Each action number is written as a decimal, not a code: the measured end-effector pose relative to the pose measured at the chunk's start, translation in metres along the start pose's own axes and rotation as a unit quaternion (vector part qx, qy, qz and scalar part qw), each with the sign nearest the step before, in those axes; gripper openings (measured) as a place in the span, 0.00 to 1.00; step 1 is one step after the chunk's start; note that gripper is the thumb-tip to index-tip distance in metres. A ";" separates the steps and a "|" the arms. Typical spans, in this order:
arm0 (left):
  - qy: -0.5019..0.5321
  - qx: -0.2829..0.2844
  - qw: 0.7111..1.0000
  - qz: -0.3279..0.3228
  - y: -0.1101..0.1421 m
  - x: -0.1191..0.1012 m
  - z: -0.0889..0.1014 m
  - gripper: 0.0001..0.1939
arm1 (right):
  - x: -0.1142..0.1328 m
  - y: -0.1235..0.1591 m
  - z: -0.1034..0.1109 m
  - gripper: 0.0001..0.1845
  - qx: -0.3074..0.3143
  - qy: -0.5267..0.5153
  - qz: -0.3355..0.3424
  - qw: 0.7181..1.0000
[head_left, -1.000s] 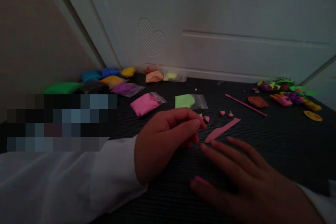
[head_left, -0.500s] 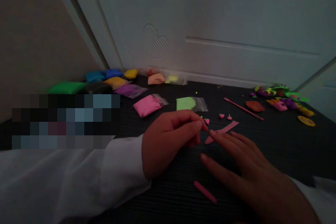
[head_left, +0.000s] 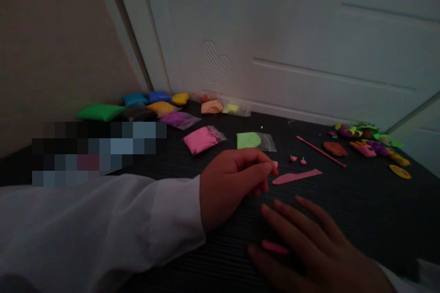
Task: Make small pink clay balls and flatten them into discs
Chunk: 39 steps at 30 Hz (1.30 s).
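Observation:
My left hand (head_left: pixel 237 190) is held over the dark table with its fingers curled in and the thumb against the index finger. Whatever lies inside its fingers, if anything, is hidden. My right hand (head_left: pixel 316 242) is open, palm down, fingers spread above a short pink clay roll (head_left: pixel 275 247) on the table. The roll shows between the thumb and index finger. Just beyond the hands lies a flat pink modelling knife (head_left: pixel 297 176). Small pink clay pieces with green tops (head_left: pixel 293 159) sit behind it, one partly covered by my left fingertips.
Bags of pink clay (head_left: pixel 201 139) and light green clay (head_left: pixel 249 140) lie beyond my left hand. More colored clay bags, including a green one (head_left: pixel 100 111), line the back left. A thin pink rod tool (head_left: pixel 321 151), a brown lump (head_left: pixel 335 149) and finished clay figures (head_left: pixel 364 148) are at right.
My right hand has drawn back from the modelling knife toward me, over the clay roll. The roll now lies at a flatter angle. My left hand stays curled; the view has shifted slightly.

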<state>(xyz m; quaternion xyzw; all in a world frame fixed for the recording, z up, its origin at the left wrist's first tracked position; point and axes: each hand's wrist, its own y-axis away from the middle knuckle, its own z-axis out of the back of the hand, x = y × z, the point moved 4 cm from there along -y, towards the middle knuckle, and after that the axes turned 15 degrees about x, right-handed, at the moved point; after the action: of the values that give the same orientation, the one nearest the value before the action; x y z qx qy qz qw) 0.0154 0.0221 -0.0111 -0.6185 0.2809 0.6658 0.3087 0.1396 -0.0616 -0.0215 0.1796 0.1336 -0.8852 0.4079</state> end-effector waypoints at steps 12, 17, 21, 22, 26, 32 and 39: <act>0.006 -0.001 1.000 0.004 0.000 0.001 0.000 0.07 | -0.007 -0.002 -0.001 0.24 0.032 -0.043 -0.030 0.998; -0.001 -0.005 1.000 0.002 -0.001 0.000 0.000 0.07 | -0.014 -0.001 -0.004 0.31 0.073 -0.088 -0.085 0.990; 0.005 0.003 1.000 0.000 -0.001 0.001 0.000 0.07 | -0.005 -0.001 0.000 0.23 0.014 -0.029 -0.011 0.999; 0.002 0.002 1.000 0.000 -0.001 0.001 0.000 0.07 | -0.007 0.000 -0.001 0.25 0.027 -0.042 -0.021 0.999; 0.000 -0.001 1.000 0.005 -0.001 0.001 0.000 0.07 | -0.014 0.002 -0.004 0.34 0.070 -0.090 -0.085 0.990; 0.008 -0.006 1.000 0.016 0.000 -0.001 0.000 0.07 | -0.011 0.001 -0.003 0.29 0.047 -0.070 -0.040 0.996; 0.015 0.000 1.000 0.018 0.000 -0.001 -0.001 0.07 | -0.007 0.001 0.003 0.22 0.019 -0.050 -0.005 0.999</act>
<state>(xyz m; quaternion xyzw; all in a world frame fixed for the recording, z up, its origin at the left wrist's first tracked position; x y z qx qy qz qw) 0.0160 0.0212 -0.0105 -0.6232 0.2965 0.6619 0.2925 0.1444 -0.0587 -0.0157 0.1419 0.0976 -0.8976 0.4058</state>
